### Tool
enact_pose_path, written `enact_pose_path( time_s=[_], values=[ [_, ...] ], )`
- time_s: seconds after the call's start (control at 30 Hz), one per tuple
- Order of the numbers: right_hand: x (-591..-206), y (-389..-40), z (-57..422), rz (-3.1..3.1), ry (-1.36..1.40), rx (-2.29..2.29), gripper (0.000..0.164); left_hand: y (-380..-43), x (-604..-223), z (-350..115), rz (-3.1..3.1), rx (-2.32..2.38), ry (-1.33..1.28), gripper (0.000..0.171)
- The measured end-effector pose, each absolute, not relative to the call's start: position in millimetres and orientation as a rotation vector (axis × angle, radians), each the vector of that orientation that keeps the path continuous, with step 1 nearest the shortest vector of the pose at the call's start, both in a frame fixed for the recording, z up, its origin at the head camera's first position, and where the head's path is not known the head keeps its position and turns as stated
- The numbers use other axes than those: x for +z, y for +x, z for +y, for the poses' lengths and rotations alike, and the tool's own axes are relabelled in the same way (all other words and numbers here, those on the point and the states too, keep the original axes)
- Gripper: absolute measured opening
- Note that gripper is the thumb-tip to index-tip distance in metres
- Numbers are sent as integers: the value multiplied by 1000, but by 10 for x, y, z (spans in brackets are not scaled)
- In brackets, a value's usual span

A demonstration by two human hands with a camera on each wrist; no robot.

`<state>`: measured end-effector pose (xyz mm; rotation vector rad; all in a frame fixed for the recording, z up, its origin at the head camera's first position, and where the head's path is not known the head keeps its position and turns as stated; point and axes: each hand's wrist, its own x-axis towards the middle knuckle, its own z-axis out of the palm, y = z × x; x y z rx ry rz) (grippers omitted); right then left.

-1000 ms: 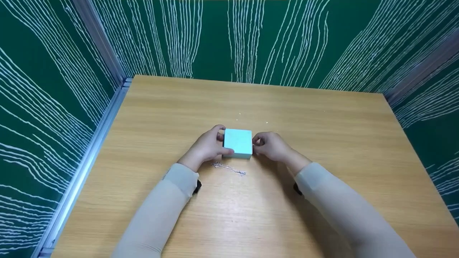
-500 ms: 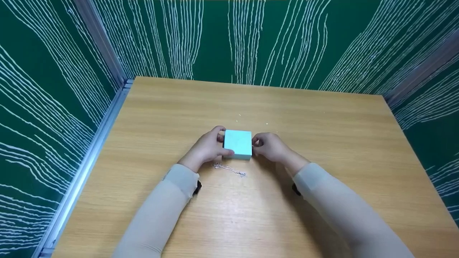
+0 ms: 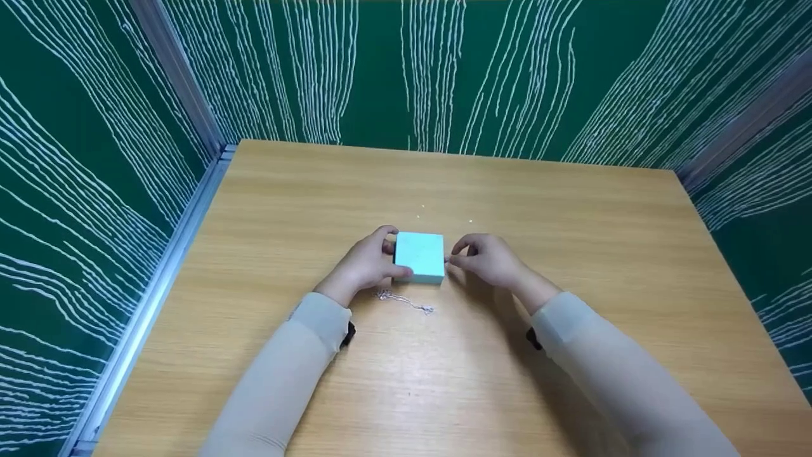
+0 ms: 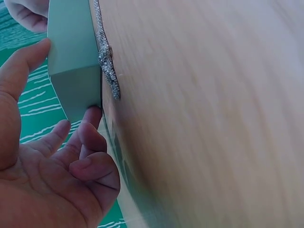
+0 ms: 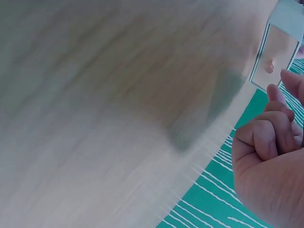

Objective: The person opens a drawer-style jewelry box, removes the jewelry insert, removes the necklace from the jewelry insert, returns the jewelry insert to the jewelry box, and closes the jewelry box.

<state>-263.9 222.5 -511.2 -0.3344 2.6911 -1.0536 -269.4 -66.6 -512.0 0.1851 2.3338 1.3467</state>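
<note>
A turquoise box [image 3: 419,255] sits on the table, its top closed. From the left, my left hand [image 3: 365,261] grips it, thumb at the near side and fingers at the far side. In the right wrist view, the box's end holds a pale panel [image 5: 275,50] with a small pinkish tab [image 5: 270,66] at its middle. My right hand [image 3: 488,259] is just right of that end; its thumb and index fingertips are slightly apart beside the tab, the other fingers curled. A silvery chain [image 3: 406,299] lies just in front of the box.
The wood table [image 3: 285,209] has a few tiny white specks [image 3: 471,221] behind the box. Green walls [image 3: 374,76] with white wavy lines stand at the back and sides. A metal rail [image 3: 158,273] runs along the left table edge.
My right hand has drawn slightly to the right, away from the box, so the small tab shows between them. My left hand keeps its grip; box and chain stay put.
</note>
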Motion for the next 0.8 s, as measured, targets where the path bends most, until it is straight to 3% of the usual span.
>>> enact_pose_path(
  time_s=[0.8],
  values=[
    [-5009,-2359,2638,2716,-237,-1206,20,-2687,-5127,-656,2322,1354,172,94]
  ],
)
